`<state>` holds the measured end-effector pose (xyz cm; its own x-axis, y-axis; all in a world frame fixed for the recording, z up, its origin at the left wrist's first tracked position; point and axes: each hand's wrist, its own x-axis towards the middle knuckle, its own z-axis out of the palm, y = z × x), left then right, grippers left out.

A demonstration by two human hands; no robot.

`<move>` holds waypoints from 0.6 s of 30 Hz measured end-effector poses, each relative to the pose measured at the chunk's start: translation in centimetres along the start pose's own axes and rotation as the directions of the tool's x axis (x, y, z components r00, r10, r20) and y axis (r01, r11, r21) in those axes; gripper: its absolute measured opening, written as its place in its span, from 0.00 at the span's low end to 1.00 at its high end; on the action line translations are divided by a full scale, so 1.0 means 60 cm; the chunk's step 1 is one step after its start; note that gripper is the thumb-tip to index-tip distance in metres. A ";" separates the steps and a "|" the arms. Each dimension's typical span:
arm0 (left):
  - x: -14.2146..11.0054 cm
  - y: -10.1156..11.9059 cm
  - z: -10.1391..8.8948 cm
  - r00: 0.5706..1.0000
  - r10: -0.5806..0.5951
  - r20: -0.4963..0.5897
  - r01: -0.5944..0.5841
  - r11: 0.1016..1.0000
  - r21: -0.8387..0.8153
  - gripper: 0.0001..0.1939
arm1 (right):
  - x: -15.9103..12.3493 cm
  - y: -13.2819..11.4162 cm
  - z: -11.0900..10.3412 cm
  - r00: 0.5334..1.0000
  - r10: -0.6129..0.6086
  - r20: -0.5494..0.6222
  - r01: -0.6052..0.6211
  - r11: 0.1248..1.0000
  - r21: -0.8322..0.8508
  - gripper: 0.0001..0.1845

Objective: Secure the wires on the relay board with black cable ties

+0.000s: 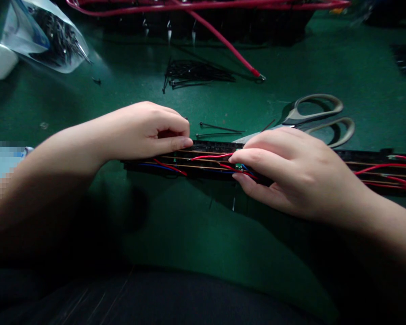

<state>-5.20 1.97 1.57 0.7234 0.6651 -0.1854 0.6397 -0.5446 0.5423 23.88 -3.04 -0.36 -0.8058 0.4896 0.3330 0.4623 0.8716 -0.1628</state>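
A long black strip [209, 146] with red and blue wires [208, 156] along it lies across the green mat, running from the middle to the right edge. My left hand [145, 131] is curled closed, thumb and fingers pinched on the strip's top edge near its left end. My right hand [287, 169] lies over the strip's middle, fingers closed and pinching the red wires against it.
Grey-handled scissors [320, 118] lie just behind my right hand. Loose black cable ties [219, 130] and a bundle of them [192, 72] lie farther back. A clear bag of small black parts [50, 34] sits top left. Red cables [223, 40] cross the back.
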 end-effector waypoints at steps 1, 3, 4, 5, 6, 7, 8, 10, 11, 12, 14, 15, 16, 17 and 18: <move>0.000 0.000 0.000 1.000 -0.003 0.004 0.003 1.000 0.003 0.19 | 0.000 0.000 0.000 1.000 0.004 0.005 -0.004 1.000 -0.002 0.10; 0.000 0.000 -0.001 1.000 -0.009 0.009 0.009 1.000 0.009 0.19 | 0.000 0.000 0.000 1.000 0.007 0.007 -0.007 1.000 -0.002 0.10; 0.000 0.000 -0.001 1.000 -0.011 0.009 0.011 1.000 0.011 0.19 | 0.000 0.000 0.000 1.000 0.007 0.005 -0.007 1.000 0.000 0.10; 0.000 0.000 -0.001 1.000 -0.011 0.010 0.011 1.000 0.011 0.20 | -0.001 0.000 0.000 1.000 0.008 0.004 -0.008 1.000 0.004 0.10; 0.000 0.000 -0.001 1.000 -0.010 0.009 0.010 1.000 0.009 0.20 | -0.001 0.000 0.000 1.000 0.008 0.001 -0.008 1.000 0.008 0.09; 0.000 0.000 -0.001 1.000 -0.008 0.007 0.008 1.000 0.007 0.20 | -0.001 0.000 0.001 1.000 0.007 -0.003 -0.007 1.000 0.012 0.09; 0.000 0.000 -0.001 1.000 -0.007 0.005 0.007 1.000 0.004 0.21 | -0.002 0.000 0.001 1.000 0.007 -0.005 -0.007 1.000 0.013 0.09; 0.000 0.000 -0.001 1.000 -0.008 0.003 0.008 1.000 0.001 0.21 | -0.002 0.000 0.002 1.000 -0.003 -0.019 0.003 1.000 0.005 0.08; 0.000 0.000 0.000 1.000 -0.011 0.003 0.011 1.000 0.001 0.20 | -0.002 0.000 0.003 1.000 -0.008 -0.023 0.008 1.000 -0.002 0.08; 0.000 0.000 0.000 1.000 -0.013 0.004 0.013 1.000 0.001 0.20 | -0.002 0.000 0.003 1.000 -0.008 -0.022 0.008 1.000 -0.010 0.09; 0.000 -0.001 0.000 1.000 -0.015 0.004 0.015 1.000 0.003 0.20 | -0.001 0.001 0.003 1.000 -0.007 -0.017 0.007 1.000 -0.020 0.09; 0.000 -0.001 0.001 1.000 -0.014 0.001 0.014 1.000 0.004 0.20 | -0.001 0.001 0.002 1.000 -0.012 -0.016 0.012 1.000 -0.021 0.09; 0.000 -0.002 0.001 1.000 -0.013 -0.001 0.013 1.000 0.004 0.20 | 0.000 0.001 0.002 1.000 -0.017 -0.016 0.017 1.000 -0.023 0.08; 0.000 -0.002 0.001 1.000 -0.012 -0.004 0.012 1.000 0.002 0.21 | 0.000 0.001 0.001 0.999 -0.028 -0.025 0.027 0.999 -0.025 0.08; 0.000 -0.002 0.001 1.000 -0.010 -0.005 0.010 1.000 -0.001 0.21 | 0.000 0.001 0.001 0.999 -0.037 -0.029 0.036 0.999 -0.027 0.07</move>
<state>-5.31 2.01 1.47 0.7154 0.6733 -0.1867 0.6469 -0.5374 0.5410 23.87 -2.98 -0.40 -0.8111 0.4563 0.3660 0.4427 0.8878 -0.1258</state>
